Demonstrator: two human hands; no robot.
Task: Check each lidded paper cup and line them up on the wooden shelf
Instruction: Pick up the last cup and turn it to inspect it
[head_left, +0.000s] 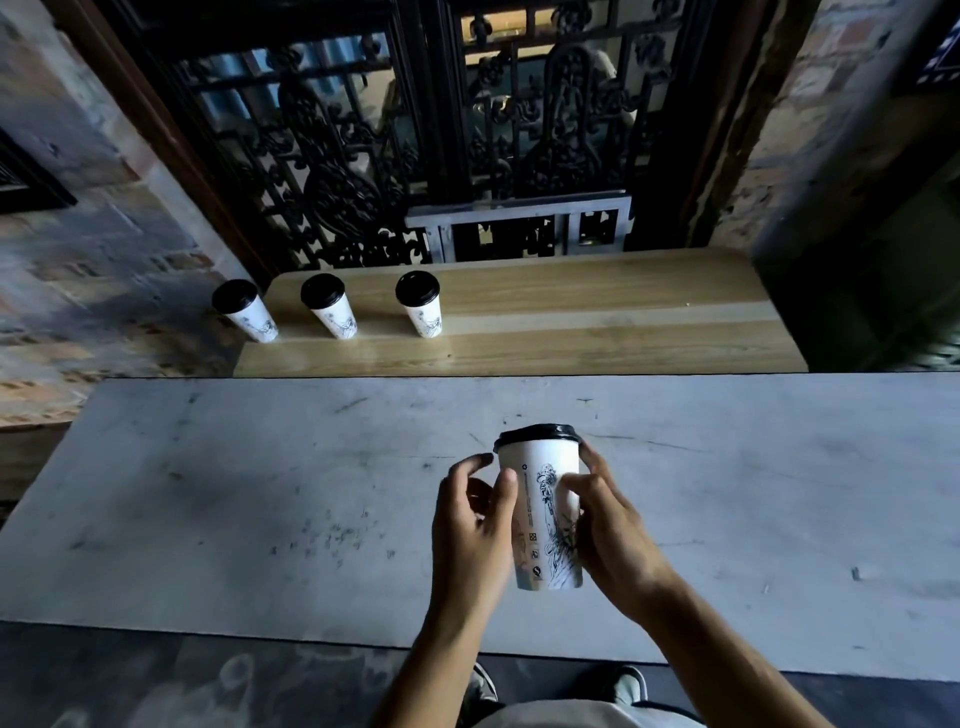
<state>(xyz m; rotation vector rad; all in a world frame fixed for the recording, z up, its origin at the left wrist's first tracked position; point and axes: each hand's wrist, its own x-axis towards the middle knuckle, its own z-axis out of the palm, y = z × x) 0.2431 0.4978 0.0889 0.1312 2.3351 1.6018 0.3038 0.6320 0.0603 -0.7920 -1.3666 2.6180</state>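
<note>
No words are showing clearly enough to read. The held paper cup (540, 519) is carrying a vertical line of tiny print and several small square symbols beside an ink drawing, all too small to read.

Ornate black window grille (332, 171), weathered brick walls (78, 234), scuffed grey counter (234, 493)

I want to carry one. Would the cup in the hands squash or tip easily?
Probably squashes if squeezed: the cup looks like thin paper. Tall with narrow base, so likely tippy. Its lid looks shut, so fewer spills.
</note>
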